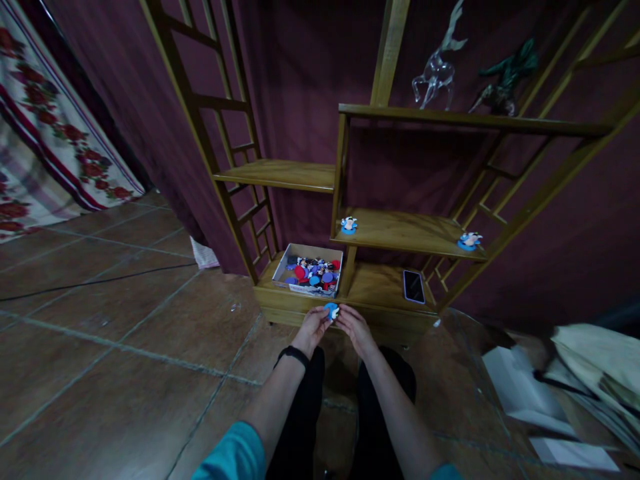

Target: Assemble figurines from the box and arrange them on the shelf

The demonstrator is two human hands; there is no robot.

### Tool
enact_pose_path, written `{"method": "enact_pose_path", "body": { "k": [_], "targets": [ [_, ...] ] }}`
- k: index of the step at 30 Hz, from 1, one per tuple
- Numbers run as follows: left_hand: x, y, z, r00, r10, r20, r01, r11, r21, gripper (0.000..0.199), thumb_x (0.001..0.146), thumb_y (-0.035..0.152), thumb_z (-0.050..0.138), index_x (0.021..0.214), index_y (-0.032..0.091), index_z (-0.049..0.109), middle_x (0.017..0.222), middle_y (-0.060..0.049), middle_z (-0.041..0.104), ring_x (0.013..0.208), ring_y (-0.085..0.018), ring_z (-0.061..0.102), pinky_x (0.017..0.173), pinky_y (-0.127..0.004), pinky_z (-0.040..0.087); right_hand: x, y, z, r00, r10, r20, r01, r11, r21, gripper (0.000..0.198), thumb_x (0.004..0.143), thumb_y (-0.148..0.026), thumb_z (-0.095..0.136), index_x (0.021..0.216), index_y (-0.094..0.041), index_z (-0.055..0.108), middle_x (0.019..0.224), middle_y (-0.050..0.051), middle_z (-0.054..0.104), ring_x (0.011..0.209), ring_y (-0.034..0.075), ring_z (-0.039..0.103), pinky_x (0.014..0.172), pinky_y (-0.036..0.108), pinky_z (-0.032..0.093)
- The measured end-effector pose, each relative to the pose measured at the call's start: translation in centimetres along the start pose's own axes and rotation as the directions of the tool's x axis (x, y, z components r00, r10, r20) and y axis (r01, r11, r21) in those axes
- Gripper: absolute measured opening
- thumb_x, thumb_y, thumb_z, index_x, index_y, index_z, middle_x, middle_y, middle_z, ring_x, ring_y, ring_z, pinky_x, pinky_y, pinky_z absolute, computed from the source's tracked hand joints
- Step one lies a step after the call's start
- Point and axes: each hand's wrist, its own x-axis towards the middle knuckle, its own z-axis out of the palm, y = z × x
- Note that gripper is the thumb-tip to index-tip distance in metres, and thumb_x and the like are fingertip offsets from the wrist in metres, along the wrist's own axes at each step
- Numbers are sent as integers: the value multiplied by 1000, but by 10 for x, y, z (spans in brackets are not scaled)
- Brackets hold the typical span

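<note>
Between my two hands is a small figurine (332, 310) with a round blue base and a white part. My left hand (315, 325) pinches it from the left side. The fingertips of my right hand (354, 327) meet it from the right. Just beyond them, a white cardboard box (283, 265) on the bottom shelf holds many small pieces in red, purple, blue and black. A similar blue-based figurine (349, 225) stands at the left end of the middle shelf, and another figurine (469, 241) is at its right end.
A phone (413, 287) lies on the bottom shelf at the right. Above, a glass deer (436, 73) and a dark green figure (507, 80) stand on the upper shelf. White boxes (527, 393) and a pale bag (600, 360) lie on the floor at right.
</note>
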Motion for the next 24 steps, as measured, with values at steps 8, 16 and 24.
{"method": "enact_pose_path", "body": {
  "k": [8,16,24],
  "targets": [
    [-4,0,2,1000,-4,23,5,1000,-8,19,65,-3,62,60,13,53,58,-1,61,57,-10,60,64,-22,51,-3,2,4,996,-89,28,91,994,-57,39,64,-36,68,101,-21,63,106,6,65,100,22,58,88,39,44],
    [-10,6,7,993,-104,59,103,995,16,4,74,14,61,76,13,58,75,-6,66,69,-13,63,71,-28,52,-1,0,-1,995,-74,-62,71,996,-58,43,63,-39,69,100,-19,64,97,7,68,84,20,64,79,36,50],
    [-12,6,7,994,-94,65,89,994,67,13,69,12,66,75,14,55,71,-3,64,65,-11,63,65,-25,53,6,3,-5,994,-76,-79,75,997,-22,38,62,-38,69,95,-19,66,89,7,69,78,19,64,74,35,51]
  ]
}}
